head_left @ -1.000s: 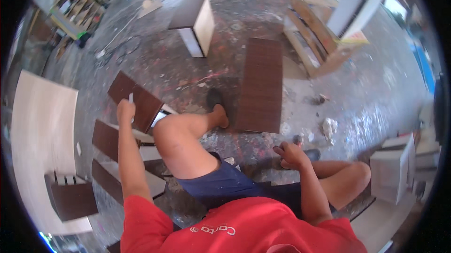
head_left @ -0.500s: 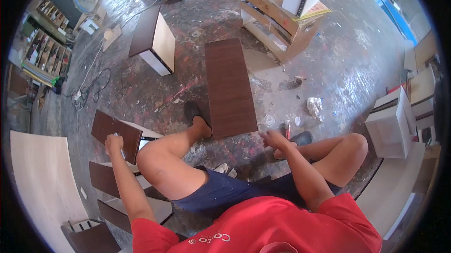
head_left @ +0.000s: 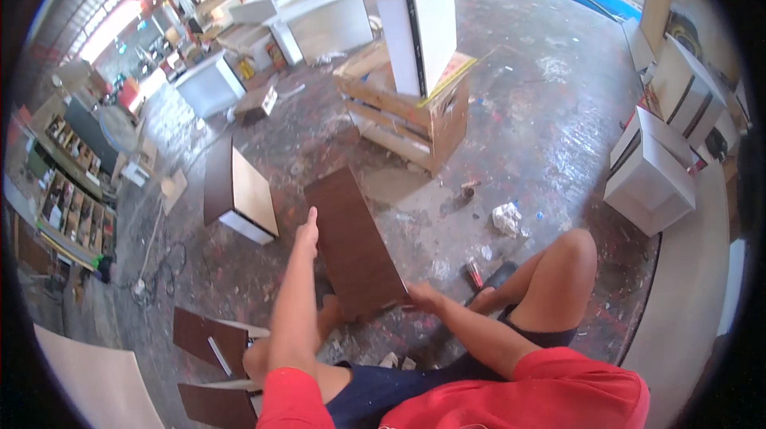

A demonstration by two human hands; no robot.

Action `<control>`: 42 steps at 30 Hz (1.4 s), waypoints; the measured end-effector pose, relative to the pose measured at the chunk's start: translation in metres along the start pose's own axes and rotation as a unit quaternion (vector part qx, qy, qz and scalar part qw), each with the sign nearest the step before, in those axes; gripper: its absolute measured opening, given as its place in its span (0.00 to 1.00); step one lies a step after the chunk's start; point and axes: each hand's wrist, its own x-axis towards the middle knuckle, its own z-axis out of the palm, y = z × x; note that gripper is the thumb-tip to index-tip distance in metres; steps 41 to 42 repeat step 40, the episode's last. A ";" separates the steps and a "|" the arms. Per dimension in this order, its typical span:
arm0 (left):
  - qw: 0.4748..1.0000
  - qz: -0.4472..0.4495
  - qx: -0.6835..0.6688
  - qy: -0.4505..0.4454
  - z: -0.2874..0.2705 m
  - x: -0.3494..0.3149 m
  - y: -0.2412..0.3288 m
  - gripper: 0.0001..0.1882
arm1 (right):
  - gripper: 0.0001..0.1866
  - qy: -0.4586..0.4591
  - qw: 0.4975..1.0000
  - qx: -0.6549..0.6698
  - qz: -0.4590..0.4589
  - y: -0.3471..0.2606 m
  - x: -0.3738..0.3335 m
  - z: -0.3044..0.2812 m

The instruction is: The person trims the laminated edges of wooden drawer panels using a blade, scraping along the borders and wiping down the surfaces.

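A dark brown wood-grain panel [head_left: 351, 245] is between my two hands in front of me, slightly tilted. My left hand [head_left: 308, 234] grips its left edge, thumb upward, with the fingers partly hidden. At the near right corner my right hand [head_left: 421, 298] has hold of it; its fingertips are hidden at the edge. What lies under the panel cannot be seen. By my left knee stands a brown-fronted drawer [head_left: 199, 337], and a thin silvery strip [head_left: 219, 356] rests on its front. Another such drawer [head_left: 209, 405] is closer to me.
A brown and pale drawer [head_left: 254, 190] stands on the floor ahead left. Beyond the panel, a wooden crate [head_left: 447, 126] bears a white cabinet piece [head_left: 435, 30]. Crumpled white wrapping [head_left: 506, 219] and a red tube-like item [head_left: 475, 273] lie to the right, near white boxes [head_left: 650, 182].
My left hand has left the drawer at my left and taken the panel's left edge. My right hand has gripped its near corner. The panel has tilted, and the view has swung upward.
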 end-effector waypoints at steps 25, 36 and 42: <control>0.697 0.651 -0.050 0.296 -0.021 -0.313 0.070 0.15 | 0.25 -0.199 0.860 0.054 -0.466 -0.306 -0.335 0.211; 0.733 0.648 0.037 0.204 -0.023 -0.307 -0.036 0.22 | 0.19 -0.023 0.690 -0.332 -0.643 -0.264 -0.323 0.209; 0.809 0.587 0.026 -0.001 -0.022 -0.343 -0.004 0.58 | 0.20 -0.036 0.685 -0.331 -0.648 -0.255 -0.310 0.192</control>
